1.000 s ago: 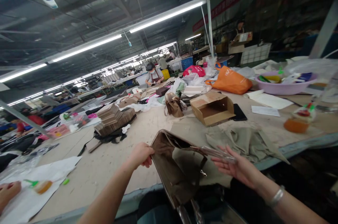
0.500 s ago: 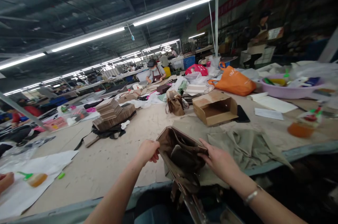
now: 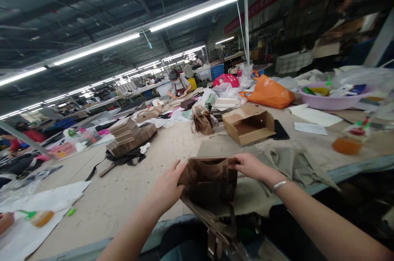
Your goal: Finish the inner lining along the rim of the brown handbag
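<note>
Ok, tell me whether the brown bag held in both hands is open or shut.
Open: the brown bag's mouth gapes between the left hand and the right hand, showing its inside.

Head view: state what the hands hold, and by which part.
A brown bag, held by its open rim: left hand at the left edge, right hand at the right.

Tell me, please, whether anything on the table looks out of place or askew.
The olive cloth to the right of the brown bag looks untidy: it lies rumpled, with one corner sticking out past the table edge. I see no spill.
</note>
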`<control>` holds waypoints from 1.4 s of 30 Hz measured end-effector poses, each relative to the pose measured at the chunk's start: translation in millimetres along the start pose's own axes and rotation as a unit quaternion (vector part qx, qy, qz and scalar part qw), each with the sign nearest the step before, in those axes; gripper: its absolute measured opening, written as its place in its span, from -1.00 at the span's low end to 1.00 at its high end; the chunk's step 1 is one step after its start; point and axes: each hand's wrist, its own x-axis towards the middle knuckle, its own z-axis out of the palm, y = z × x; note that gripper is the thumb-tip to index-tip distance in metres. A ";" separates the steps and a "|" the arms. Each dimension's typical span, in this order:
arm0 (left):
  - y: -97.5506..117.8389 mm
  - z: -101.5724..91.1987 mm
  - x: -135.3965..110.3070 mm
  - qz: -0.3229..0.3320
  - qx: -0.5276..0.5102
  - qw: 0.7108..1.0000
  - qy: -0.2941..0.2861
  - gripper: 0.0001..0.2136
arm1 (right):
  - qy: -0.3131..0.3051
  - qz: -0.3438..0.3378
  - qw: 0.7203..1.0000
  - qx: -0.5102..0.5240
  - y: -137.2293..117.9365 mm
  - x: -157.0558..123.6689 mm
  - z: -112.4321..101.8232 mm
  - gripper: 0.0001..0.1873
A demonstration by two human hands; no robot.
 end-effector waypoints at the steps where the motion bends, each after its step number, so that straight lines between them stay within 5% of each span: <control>1: 5.4 -0.5 9.0 0.035 -0.001 0.999 0.021 -0.30 | 0.001 -0.001 1.000 -0.002 -0.7 2.6 3.4 -0.76; 6: 34.2 7.9 54.0 0.169 0.001 0.984 0.056 -0.54 | -0.012 -0.004 1.000 -0.007 -4.2 10.2 6.9 -0.75; 9: 39.1 19.4 71.2 0.174 -0.006 0.983 0.054 -0.74 | 0.025 -0.011 0.999 -0.025 -4.8 7.3 5.0 -0.72; 13: 29.5 27.3 78.9 0.170 -0.040 0.983 0.060 -0.93 | 0.056 -0.070 0.996 -0.024 -8.4 -0.1 0.7 -0.35; 16: 18.7 28.2 80.2 0.176 -0.061 0.980 0.074 -0.88 | 0.044 -0.092 0.995 -0.005 -13.2 0.9 -2.1 -0.28; 25: 7.4 29.2 87.5 0.216 -0.091 0.970 0.068 -0.89 | 0.057 -0.110 0.992 -0.024 -21.0 22.6 0.3 -0.79; 35: 5.1 33.8 90.6 0.120 -0.063 0.987 0.085 -0.83 | 0.114 -0.111 0.982 -0.105 -22.2 25.4 7.6 -0.67; 42: 11.8 31.8 89.2 0.100 -0.011 0.991 0.093 -0.82 | 0.097 -0.102 0.986 -0.091 -23.9 23.4 8.7 -0.60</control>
